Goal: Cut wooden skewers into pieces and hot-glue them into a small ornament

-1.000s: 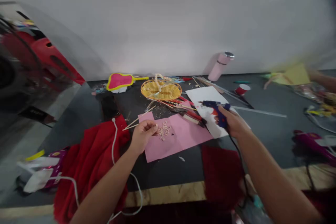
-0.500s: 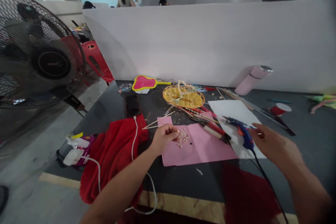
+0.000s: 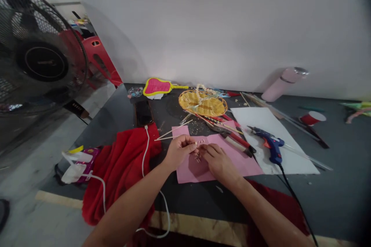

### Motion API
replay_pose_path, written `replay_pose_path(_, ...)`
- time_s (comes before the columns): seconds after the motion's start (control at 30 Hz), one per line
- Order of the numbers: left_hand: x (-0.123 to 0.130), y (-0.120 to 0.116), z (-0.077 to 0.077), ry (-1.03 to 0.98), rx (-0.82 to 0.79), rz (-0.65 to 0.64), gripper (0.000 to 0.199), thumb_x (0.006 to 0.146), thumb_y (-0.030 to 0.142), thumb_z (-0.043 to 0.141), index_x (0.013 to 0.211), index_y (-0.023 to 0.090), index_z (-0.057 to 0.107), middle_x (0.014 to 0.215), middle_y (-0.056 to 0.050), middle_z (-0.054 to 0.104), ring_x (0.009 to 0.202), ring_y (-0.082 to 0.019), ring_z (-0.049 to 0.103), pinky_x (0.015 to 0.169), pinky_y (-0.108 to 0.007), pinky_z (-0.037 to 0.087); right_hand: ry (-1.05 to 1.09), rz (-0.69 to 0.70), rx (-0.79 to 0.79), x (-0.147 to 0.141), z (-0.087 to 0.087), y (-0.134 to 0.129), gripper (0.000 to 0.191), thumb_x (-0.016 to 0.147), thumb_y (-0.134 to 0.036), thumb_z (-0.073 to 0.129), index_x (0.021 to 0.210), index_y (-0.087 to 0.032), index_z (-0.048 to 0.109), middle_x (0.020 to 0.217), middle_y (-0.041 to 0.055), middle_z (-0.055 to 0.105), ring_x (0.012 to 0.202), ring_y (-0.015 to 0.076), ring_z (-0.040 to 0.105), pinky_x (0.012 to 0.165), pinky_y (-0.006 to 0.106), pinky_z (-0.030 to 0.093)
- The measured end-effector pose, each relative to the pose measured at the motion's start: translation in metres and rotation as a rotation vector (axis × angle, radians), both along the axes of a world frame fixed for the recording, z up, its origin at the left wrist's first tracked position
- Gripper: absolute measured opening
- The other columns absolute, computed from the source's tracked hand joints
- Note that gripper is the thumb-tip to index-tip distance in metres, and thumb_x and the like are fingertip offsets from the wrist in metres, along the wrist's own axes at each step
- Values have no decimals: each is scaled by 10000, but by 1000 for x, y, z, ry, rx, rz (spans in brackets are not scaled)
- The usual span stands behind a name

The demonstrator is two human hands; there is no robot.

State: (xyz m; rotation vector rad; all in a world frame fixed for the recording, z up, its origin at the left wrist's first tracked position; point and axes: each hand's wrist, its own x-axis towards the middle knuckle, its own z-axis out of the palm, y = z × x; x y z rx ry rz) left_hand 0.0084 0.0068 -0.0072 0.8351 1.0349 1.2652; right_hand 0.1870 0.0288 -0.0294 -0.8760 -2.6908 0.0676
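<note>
On my feed, the left hand (image 3: 181, 152) pinches a tiny pale piece (image 3: 196, 144) between thumb and forefinger, above a creased pink paper sheet (image 3: 185, 174). Piece: cream end visible, rest hidden; I cannot make out its long axis or pointing. Right hand (image 3: 222, 164): fingers bent, tips beside the left's; I cannot tell whether they grip anything. Short, pale, stick-like bits (image 3: 198, 159) lie beneath at mixed angles. Blue, orange-triggered glue gun (image 3: 269, 143) rests unheld on white paper (image 3: 278, 120), nozzle pointing left and away.
</note>
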Motion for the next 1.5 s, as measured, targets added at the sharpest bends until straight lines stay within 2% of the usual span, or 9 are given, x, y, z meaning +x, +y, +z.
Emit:
replay_pose_path(0.13, 2, 1, -2, 8, 18, -36, 219, 651, 278, 712, 754, 132, 586, 593, 3, 614, 538, -105, 579, 574, -244, 468, 47, -5, -58, 4, 4, 0, 251, 847, -71, 418, 968, -139, 628, 925, 105, 614, 859, 219, 516, 806, 351, 467)
replay_pose_path(0.23, 3, 0, -3, 25, 30, -45, 200, 672, 271, 696, 767, 136, 583, 598, 1, 618, 536, -107, 578, 575, -247, 472, 83, -14, -76, 7, 4, 2, 228, 857, -96, 416, 893, -152, 634, 884, 103, 614, 828, 214, 524, 761, 345, 474)
replay_pose_path(0.43, 3, -2, -3, 38, 42, -57, 177, 679, 246, 688, 776, 140, 585, 606, 3, 621, 548, -111, 586, 583, -250, 494, 244, -46, -141, 11, 2, 4, 229, 876, -130, 414, 914, -180, 634, 878, 89, 646, 829, 210, 557, 769, 360, 476)
replay_pose_path(0.53, 3, -2, -4, 42, 14, -55, 191, 669, 253, 696, 780, 140, 589, 636, -1, 629, 592, -123, 606, 616, -268, 512, 432, -116, -269, 11, 5, 2, 181, 866, -159, 458, 907, -199, 630, 862, 71, 661, 821, 196, 584, 758, 343, 486)
replay_pose_path(0.7, 6, -4, -5, 90, -1, -92, 194, 666, 248, 698, 801, 143, 605, 648, 0, 639, 598, -123, 610, 614, -267, 516, 659, -253, -582, 11, 11, -5, 108, 839, -232, 531, 907, -211, 612, 886, 41, 660, 802, 167, 613, 720, 301, 491)
replay_pose_path(0.93, 9, -8, -8, 221, 26, -154, 162, 697, 226, 670, 829, 147, 619, 693, -13, 656, 632, -132, 620, 635, -267, 504, 821, -233, -830, 6, 14, -10, 130, 841, -288, 528, 864, -186, 605, 723, 6, 603, 640, 114, 560, 611, 241, 466)
replay_pose_path(1.13, 8, -8, -9, 246, 33, -137, 160, 683, 235, 682, 815, 163, 627, 691, -7, 661, 622, -130, 618, 641, -265, 508, 980, -206, -997, 4, 11, -10, 215, 811, -281, 560, 1003, -185, 558, 804, 17, 611, 664, 112, 582, 646, 264, 493)
replay_pose_path(1.3, 8, -9, -9, 265, 43, -135, 157, 692, 240, 674, 822, 167, 627, 696, -9, 663, 628, -134, 623, 645, -265, 509, 958, -236, -1004, 4, 12, -9, 124, 795, -272, 579, 866, -172, 598, 738, 12, 615, 646, 113, 580, 634, 258, 489)
replay_pose_path(1.5, 8, -9, -12, 264, 66, -141, 162, 704, 237, 664, 848, 173, 626, 706, -6, 656, 634, -130, 616, 648, -261, 504, 910, -232, -927, 5, 10, -6, 100, 792, -256, 589, 837, -170, 613, 787, 21, 615, 705, 123, 565, 672, 258, 469)
